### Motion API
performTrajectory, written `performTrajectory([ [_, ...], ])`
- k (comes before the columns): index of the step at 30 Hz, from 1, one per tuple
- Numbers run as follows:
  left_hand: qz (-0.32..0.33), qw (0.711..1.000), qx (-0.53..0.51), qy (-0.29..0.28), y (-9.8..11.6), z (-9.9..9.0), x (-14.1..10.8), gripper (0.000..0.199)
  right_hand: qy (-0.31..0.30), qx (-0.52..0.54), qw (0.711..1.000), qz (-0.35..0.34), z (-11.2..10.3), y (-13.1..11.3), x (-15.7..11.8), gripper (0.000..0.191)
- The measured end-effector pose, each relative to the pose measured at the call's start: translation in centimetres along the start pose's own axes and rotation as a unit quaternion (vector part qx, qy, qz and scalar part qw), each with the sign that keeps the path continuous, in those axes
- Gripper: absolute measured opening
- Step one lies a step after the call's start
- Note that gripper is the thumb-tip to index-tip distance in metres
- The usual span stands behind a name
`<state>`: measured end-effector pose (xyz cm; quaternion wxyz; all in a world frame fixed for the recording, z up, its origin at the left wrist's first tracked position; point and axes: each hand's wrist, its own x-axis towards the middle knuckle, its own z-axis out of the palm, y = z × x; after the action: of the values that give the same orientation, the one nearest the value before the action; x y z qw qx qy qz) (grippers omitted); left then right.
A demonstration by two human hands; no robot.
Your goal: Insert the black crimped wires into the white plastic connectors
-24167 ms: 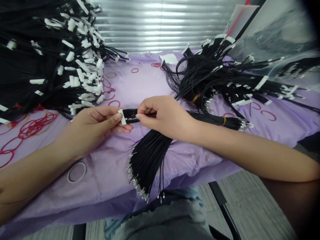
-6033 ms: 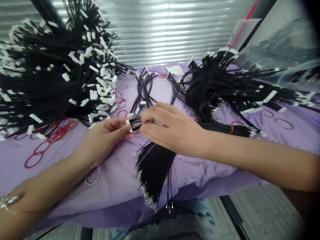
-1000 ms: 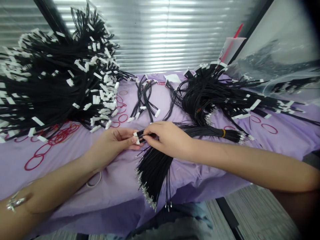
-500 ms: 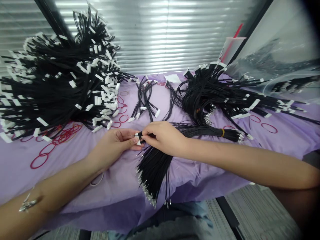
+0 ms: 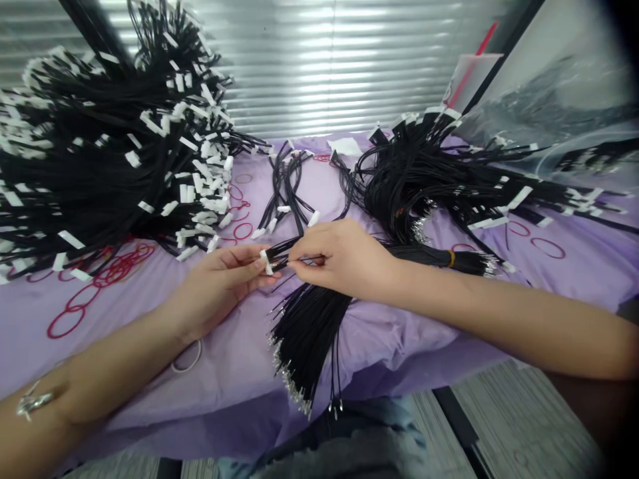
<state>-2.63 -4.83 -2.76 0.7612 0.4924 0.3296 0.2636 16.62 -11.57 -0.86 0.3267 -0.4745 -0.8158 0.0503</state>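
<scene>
My left hand pinches a small white connector between thumb and fingertips. Black wires run from the connector toward my right hand. That hand is closed in a pinch on a thin black wire, just right of the connector. Whether this wire's tip sits inside the connector is too small to tell. Below my right hand a fanned bundle of black wires with silvery metal tips lies on the purple cloth. Another bundle, tied with a yellow band, reaches out to the right behind my right forearm.
A tall heap of black cables with white connectors fills the left. More cables lie at the right, beside a plastic bag and a cup with a red straw. Red rubber bands are scattered on the purple cloth.
My right hand has drawn slightly right, away from the connector, showing more wire between the hands. My left hand and the connector have shifted a little left. The view has moved slightly.
</scene>
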Motion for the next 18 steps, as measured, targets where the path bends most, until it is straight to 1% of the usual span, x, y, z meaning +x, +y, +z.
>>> performTrajectory([
  [3,0.0,1.0,0.016,-0.001,0.0,0.0,-0.1,0.015,-0.043,-0.007,0.998,0.034,0.3,0.4,0.1,0.018],
  [7,0.01,0.998,0.067,-0.011,-0.3,-0.3,-0.1,0.013,-0.069,-0.014,0.996,0.054,0.4,0.3,0.4,0.019],
  [11,0.023,0.993,0.117,-0.018,-0.4,-0.5,-0.1,0.013,-0.078,-0.002,0.994,0.07,0.6,0.2,0.3,0.019],
  [14,0.021,0.992,0.128,-0.012,-0.4,-0.5,-0.1,0.015,-0.08,0.021,0.994,0.078,0.8,0.3,0.3,0.018],
  [18,0.027,0.989,0.144,0.0,-0.5,-0.4,-0.2,0.016,-0.102,0.028,0.991,0.085,1.3,0.4,0.5,0.02],
])
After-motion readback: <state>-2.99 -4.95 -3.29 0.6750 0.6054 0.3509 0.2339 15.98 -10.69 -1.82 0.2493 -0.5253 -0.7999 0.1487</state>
